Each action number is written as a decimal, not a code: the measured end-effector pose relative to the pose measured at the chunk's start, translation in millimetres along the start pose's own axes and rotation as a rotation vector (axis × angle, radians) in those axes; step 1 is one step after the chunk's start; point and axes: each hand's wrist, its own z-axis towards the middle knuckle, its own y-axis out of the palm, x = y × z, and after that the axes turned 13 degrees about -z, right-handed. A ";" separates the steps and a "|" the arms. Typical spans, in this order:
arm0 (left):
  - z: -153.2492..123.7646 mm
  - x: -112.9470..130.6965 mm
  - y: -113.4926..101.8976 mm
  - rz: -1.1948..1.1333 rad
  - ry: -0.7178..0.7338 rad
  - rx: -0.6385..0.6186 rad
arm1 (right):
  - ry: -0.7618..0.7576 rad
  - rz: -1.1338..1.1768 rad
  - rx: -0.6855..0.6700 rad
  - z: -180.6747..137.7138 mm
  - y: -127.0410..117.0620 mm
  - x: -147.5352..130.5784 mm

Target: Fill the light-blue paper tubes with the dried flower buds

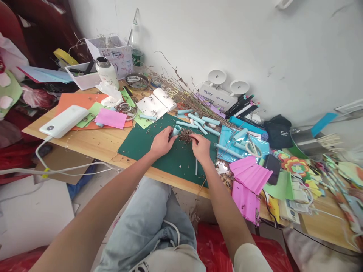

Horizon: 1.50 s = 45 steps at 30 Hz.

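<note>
Mid-frame, the left hand (pixel 163 143) grips a smooth pale-blue tube (pixel 176 130), round mouth tilted upward; just right of it lies a crumbly brown heap (pixel 185 136), the right hand (pixel 201 147) curled at its edge, its grip unclear; beneath spreads a flat green mat (pixel 170 166) on the wooden worktop (pixel 96 143).
</note>
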 end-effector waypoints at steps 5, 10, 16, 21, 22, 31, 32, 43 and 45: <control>0.2 -1.4 1.1 -0.009 0.003 -0.001 | -0.022 0.015 0.006 0.7 -2.4 -3.2; 0.7 -2.5 1.7 -0.017 0.007 0.007 | 0.029 0.210 -0.055 3.5 -7.7 -5.9; 0.3 -2.5 0.8 -0.034 0.014 0.000 | 0.225 0.605 -0.079 7.1 -7.5 0.6; -0.1 -2.7 0.9 -0.021 0.010 0.002 | 0.203 0.463 -0.085 12.5 -13.4 -3.3; -0.1 -2.4 0.8 -0.014 0.008 0.002 | 0.192 0.391 -0.084 14.3 -15.0 -4.7; 0.3 -2.3 0.5 -0.022 0.014 0.001 | -0.065 -0.312 -0.278 33.4 -11.1 -14.6; 0.4 -2.5 0.6 -0.022 0.013 0.004 | -0.069 -0.317 -0.291 34.7 -11.7 -15.0; -0.2 -2.3 0.3 0.003 0.010 0.002 | -0.082 -0.060 -0.099 34.3 -28.0 -11.4; -0.2 -2.0 0.3 0.005 0.006 0.002 | -0.073 -0.055 -0.140 32.1 -24.2 -9.7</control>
